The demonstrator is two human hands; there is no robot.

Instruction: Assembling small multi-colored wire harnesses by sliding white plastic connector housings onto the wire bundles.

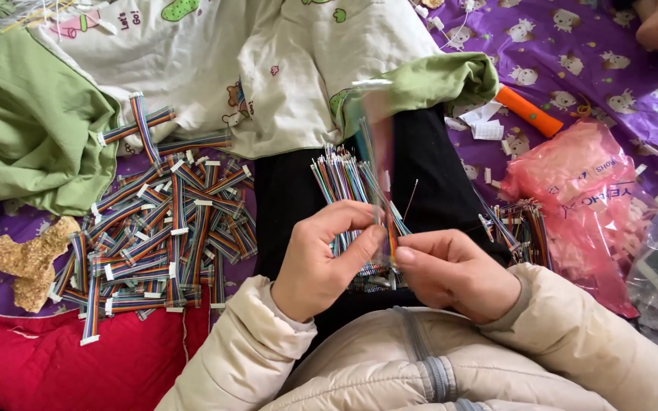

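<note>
a purple patterned bed sheet (573,46) covers the surface, with a cream and green blanket (283,76) bunched over its upper left and a red cushion (55,358) at the lower left. on the sheet to the left lies a big heap of finished ribbon cables (161,236), rainbow-striped with white ends. a pink plastic bag (588,198) sits at the right, an orange tube (528,111) above it. on the black lap (436,167) rests a fan of loose cable strips (340,179).

the left hand (317,262) and right hand (455,274) meet over the lap, both sets of fingers (371,236) pinched together on one thin ribbon cable (378,152), which stands upright between them and is blurred by motion.

the risk, as i judge it: the strip is thin and flicking about, so a loose pinch could let it slip into the fan below and mix with unsorted pieces, or a hard tug could split its wires.
</note>
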